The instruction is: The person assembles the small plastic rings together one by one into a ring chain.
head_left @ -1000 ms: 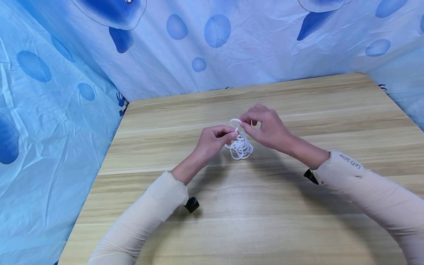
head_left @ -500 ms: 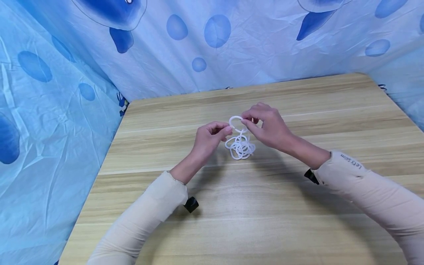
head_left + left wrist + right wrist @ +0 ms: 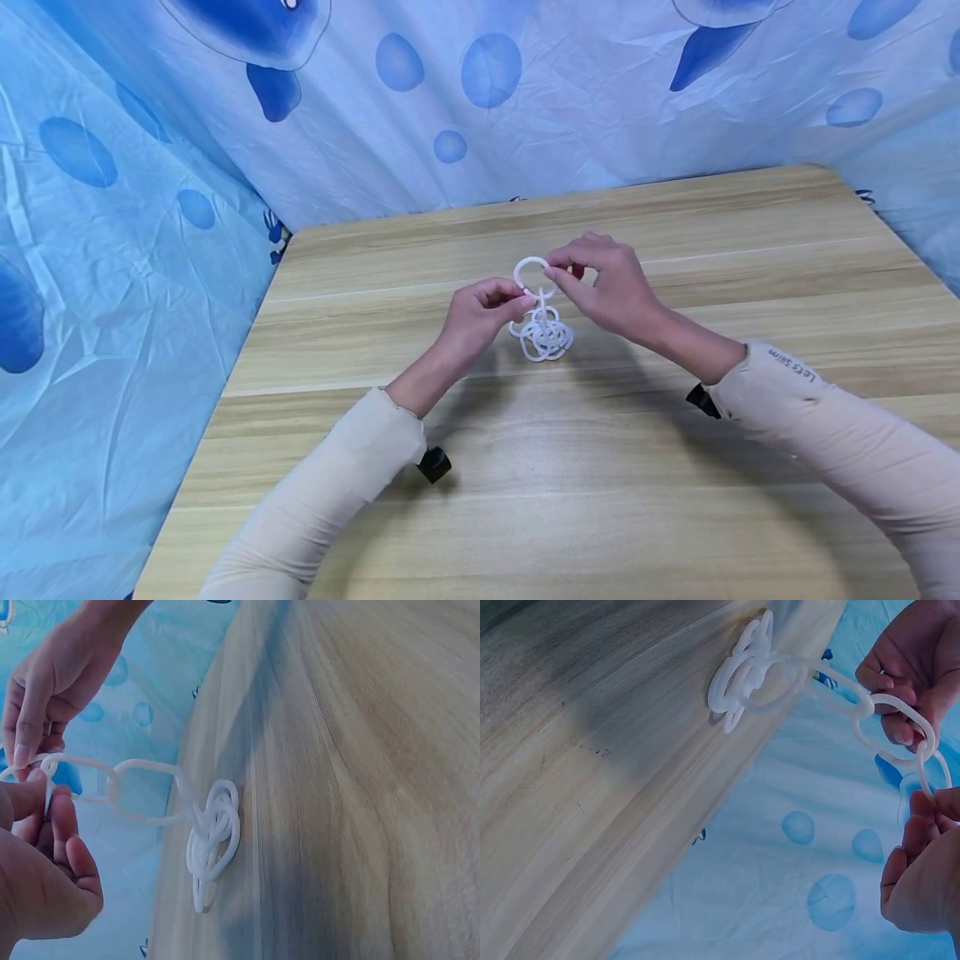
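Observation:
A white plastic chain [image 3: 146, 765] of oval links hangs between the two hands and the table. In the head view the left hand [image 3: 480, 321] pinches the chain with thumb and forefinger at the lower left of its top link [image 3: 518, 271]. That link's right side is gripped by the right hand [image 3: 603, 282], thumb against fingers. Below them, the rest of the links lie in a small heap [image 3: 546, 342] on the tabletop. Both wrist views show a few links stretched from the fingers down to this heap [image 3: 739, 682]. Fingers partly cover the top link.
The wood-grain table [image 3: 570, 500] runs out on all sides of the heap. Behind it and to the left hangs a blue patterned curtain [image 3: 420, 125]. Pale sleeves cover both forearms, with a small black device [image 3: 434, 464] under the left wrist.
The left hand shifted left to the link's edge, then came back right to its lower side. The top link rose slightly and now shows rounder. The right hand stayed nearly still, holding it.

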A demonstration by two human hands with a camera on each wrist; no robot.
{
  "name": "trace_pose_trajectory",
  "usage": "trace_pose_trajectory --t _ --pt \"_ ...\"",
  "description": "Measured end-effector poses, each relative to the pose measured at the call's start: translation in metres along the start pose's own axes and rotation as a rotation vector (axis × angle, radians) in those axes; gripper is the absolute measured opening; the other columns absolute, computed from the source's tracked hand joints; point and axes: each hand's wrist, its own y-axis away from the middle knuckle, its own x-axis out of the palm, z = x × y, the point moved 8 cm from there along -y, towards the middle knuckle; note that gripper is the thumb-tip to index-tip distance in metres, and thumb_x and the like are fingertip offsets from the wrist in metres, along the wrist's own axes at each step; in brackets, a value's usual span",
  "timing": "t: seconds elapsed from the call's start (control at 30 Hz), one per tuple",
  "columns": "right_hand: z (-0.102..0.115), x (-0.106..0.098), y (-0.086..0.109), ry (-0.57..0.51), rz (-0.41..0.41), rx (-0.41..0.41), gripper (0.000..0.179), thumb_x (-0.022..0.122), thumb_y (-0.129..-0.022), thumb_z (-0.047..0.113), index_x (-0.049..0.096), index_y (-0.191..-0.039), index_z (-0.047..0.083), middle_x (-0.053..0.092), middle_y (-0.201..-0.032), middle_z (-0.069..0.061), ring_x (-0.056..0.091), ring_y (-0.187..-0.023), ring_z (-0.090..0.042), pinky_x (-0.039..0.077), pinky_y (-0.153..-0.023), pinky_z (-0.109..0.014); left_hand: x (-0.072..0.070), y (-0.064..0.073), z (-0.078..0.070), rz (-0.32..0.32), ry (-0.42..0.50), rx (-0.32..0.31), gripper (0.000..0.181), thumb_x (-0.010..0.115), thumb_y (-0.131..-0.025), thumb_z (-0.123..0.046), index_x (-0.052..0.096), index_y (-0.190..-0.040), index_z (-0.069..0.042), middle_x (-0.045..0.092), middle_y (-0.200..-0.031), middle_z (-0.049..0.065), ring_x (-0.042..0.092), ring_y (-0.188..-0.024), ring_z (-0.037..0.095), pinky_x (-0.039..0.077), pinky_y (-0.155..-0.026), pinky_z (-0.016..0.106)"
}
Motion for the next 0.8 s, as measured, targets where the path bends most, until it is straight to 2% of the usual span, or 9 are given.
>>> trace_pose_trajectory --t 0.13,0.3,0.4,0.53,0.7,0.8 --pt "-0.005 -0.002 0.001 -0.049 -0.001 0.065 0.007 0.072 -0.084 0.001 0.075 -0.088 0.004 0.067 -0.075 -0.001 0.052 -0.070 -0.012 0.042 -0.064 -0.025 -0.002 0.000 -0.004 -0.019 0.066 0.016 0.010 0.070 -0.088 -0.008 0.066 -0.093 0.000 0.066 -0.083 0.006 0.058 -0.071 0.013 0.053 -0.073 0.025" --pt "-0.012 -0.006 0.004 -0.050 0.014 0.112 0.007 0.069 -0.088 0.007 0.075 -0.092 0.006 0.066 -0.077 -0.001 0.050 -0.073 -0.012 0.040 -0.064 -0.024 -0.012 -0.001 -0.003 -0.092 0.052 -0.006 0.013 0.069 -0.089 -0.010 0.066 -0.098 -0.001 0.067 -0.091 0.015 0.059 -0.070 0.013 0.054 -0.074 0.025" --pt "-0.017 -0.012 0.008 -0.026 0.014 0.139 0.007 0.067 -0.090 0.007 0.074 -0.092 0.006 0.065 -0.078 -0.001 0.050 -0.074 -0.012 0.039 -0.065 -0.023 -0.022 0.000 0.005 -0.134 0.028 -0.062 0.014 0.069 -0.088 -0.009 0.066 -0.099 0.000 0.068 -0.091 0.013 0.060 -0.071 0.012 0.054 -0.075 0.025" --pt "-0.026 -0.020 0.014 0.008 0.021 0.172 0.008 0.066 -0.091 0.005 0.073 -0.093 0.006 0.066 -0.080 -0.003 0.049 -0.076 -0.012 0.039 -0.066 -0.022 -0.037 0.004 0.018 -0.155 -0.038 -0.165 0.016 0.069 -0.089 -0.010 0.066 -0.101 0.000 0.069 -0.091 0.008 0.062 -0.075 0.015 0.054 -0.079 0.027" --pt "-0.038 -0.028 0.024 0.040 0.048 0.224 0.010 0.064 -0.092 0.006 0.073 -0.096 0.006 0.066 -0.083 -0.002 0.048 -0.077 -0.011 0.038 -0.065 -0.022 -0.057 0.009 0.031 -0.164 -0.144 -0.254 0.018 0.067 -0.090 -0.012 0.066 -0.103 0.000 0.070 -0.097 0.013 0.064 -0.094 0.032 0.053 -0.085 0.033" --pt "-0.044 -0.031 0.029 0.061 0.068 0.256 0.010 0.064 -0.092 0.007 0.073 -0.097 0.007 0.067 -0.086 -0.002 0.048 -0.077 -0.013 0.038 -0.063 -0.022 -0.069 0.011 0.037 -0.182 -0.165 -0.293 0.018 0.066 -0.090 -0.009 0.065 -0.104 0.003 0.069 -0.101 0.017 0.063 -0.101 0.033 0.052 -0.087 0.035"
